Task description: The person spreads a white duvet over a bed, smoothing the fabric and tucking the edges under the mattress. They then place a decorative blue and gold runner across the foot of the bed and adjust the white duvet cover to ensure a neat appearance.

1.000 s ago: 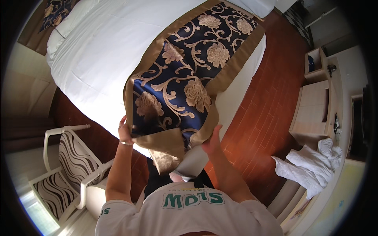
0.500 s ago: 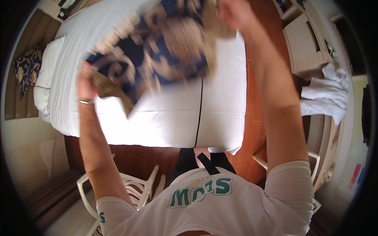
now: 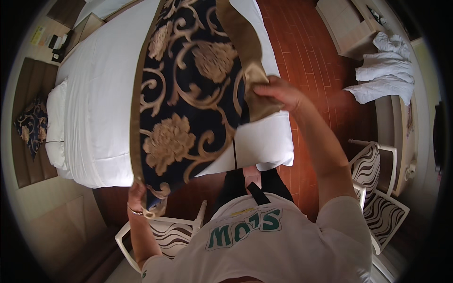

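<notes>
A dark navy bed runner (image 3: 188, 89) with gold flowers, scrolls and a gold border lies across the foot half of the white-covered bed (image 3: 101, 113). My left hand (image 3: 136, 195) is closed on its near left corner, which hangs past the bed's near edge over the floor. The gold border (image 3: 257, 96) on the right is pinched in my right hand (image 3: 278, 93), above the bed's right part. Between my hands the near edge slants and part of the right border is folded. The runner's far end runs out of the picture.
White pillows (image 3: 56, 122) and a patterned cushion (image 3: 32, 125) are at the left headboard. White chairs (image 3: 179, 231) with wavy-striped seats stand on both sides of me. At right, crumpled white linen (image 3: 384, 70) hangs near a wooden cabinet (image 3: 347, 23) beyond the reddish floor (image 3: 302, 52).
The runner has come down from the air and now lies along the bed. Both hands moved nearer to me, the left one down past the bed's near edge.
</notes>
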The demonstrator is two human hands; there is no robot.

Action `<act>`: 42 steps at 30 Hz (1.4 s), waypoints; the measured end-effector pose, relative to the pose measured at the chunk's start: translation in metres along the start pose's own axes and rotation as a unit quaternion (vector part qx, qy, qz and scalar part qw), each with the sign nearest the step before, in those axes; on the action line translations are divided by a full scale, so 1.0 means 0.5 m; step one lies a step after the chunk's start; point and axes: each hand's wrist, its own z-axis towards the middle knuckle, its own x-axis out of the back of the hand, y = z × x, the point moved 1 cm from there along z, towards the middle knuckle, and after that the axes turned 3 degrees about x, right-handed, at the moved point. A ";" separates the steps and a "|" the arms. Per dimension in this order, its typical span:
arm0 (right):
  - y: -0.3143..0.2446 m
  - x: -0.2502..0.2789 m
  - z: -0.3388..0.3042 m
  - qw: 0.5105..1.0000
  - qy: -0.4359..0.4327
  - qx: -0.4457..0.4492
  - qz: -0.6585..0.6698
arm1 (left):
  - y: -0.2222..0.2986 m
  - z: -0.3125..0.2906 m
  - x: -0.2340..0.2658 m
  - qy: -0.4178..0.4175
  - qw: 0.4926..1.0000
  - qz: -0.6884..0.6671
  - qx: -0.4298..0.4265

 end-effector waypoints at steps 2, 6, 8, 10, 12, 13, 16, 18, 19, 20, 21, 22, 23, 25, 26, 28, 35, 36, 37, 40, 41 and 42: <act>0.141 0.037 -0.056 0.983 0.005 -0.023 0.180 | -0.089 -0.004 -0.041 -0.066 0.985 -0.099 0.125; 0.461 0.088 -0.129 0.944 0.015 -0.191 0.268 | -0.266 0.040 0.005 -0.062 0.958 -0.069 0.272; 0.529 0.059 -0.155 0.951 0.089 -0.295 0.014 | -0.347 0.070 0.041 -0.037 0.949 -0.037 0.312; 0.475 0.017 -0.159 0.875 0.154 -0.377 -0.264 | -0.399 0.105 0.080 -0.047 0.941 0.065 0.330; 0.562 0.072 -0.171 0.901 0.202 -0.288 -0.254 | -0.384 0.168 0.065 0.011 0.944 0.130 0.304; 0.598 0.093 -0.171 0.912 0.218 -0.241 -0.251 | -0.369 0.193 0.050 0.057 0.948 0.099 0.296; 0.594 0.062 -0.160 0.914 0.261 -0.225 -0.214 | -0.368 0.222 0.086 0.159 0.983 0.017 0.094; 0.605 0.081 -0.181 0.912 0.223 -0.254 -0.233 | -0.325 0.220 0.090 0.133 0.987 0.039 0.086; 0.590 0.072 -0.179 0.913 0.217 -0.251 -0.236 | -0.304 0.198 0.083 0.120 0.992 0.001 0.031; 0.574 0.072 -0.178 0.915 0.214 -0.244 -0.240 | -0.292 0.175 0.078 0.104 0.994 -0.037 -0.027; 0.578 0.079 -0.182 0.906 0.230 -0.232 -0.269 | -0.296 0.158 0.096 0.115 0.992 -0.031 -0.044; 0.567 0.075 -0.186 0.918 0.213 -0.225 -0.246 | -0.297 0.136 0.119 0.128 0.990 -0.026 -0.062; 0.547 0.071 -0.188 0.929 0.196 -0.218 -0.224 | -0.302 0.124 0.130 0.159 0.985 -0.011 -0.071; 0.544 0.084 -0.192 0.927 0.181 -0.239 -0.223 | -0.310 0.124 0.133 0.199 0.976 0.018 -0.085; 0.567 0.090 -0.190 0.916 0.175 -0.265 -0.247 | -0.328 0.128 0.161 0.215 0.974 0.036 -0.068; 0.582 0.087 -0.200 0.925 0.121 -0.240 -0.267 | -0.363 0.133 0.189 0.259 0.958 0.106 0.062; 0.730 0.224 -0.348 0.831 -0.096 -0.191 -0.514 | -0.390 0.164 0.063 0.387 0.706 0.587 0.079; 0.641 0.205 -0.341 0.852 -0.047 -0.363 -0.374 | -0.372 0.166 0.019 0.395 0.688 0.604 0.071; 0.626 0.231 -0.356 0.883 0.001 -0.351 -0.312 | -0.362 0.186 -0.033 0.390 0.687 0.612 0.013; 0.593 0.324 -0.398 0.919 0.068 -0.284 -0.263 | -0.338 0.244 -0.204 0.400 0.688 0.600 -0.080; 0.589 0.363 -0.412 0.920 0.080 -0.275 -0.267 | -0.339 0.270 -0.262 0.410 0.687 0.595 -0.083; 0.577 0.409 -0.429 0.920 0.096 -0.264 -0.273 | -0.349 0.296 -0.324 0.417 0.688 0.588 -0.088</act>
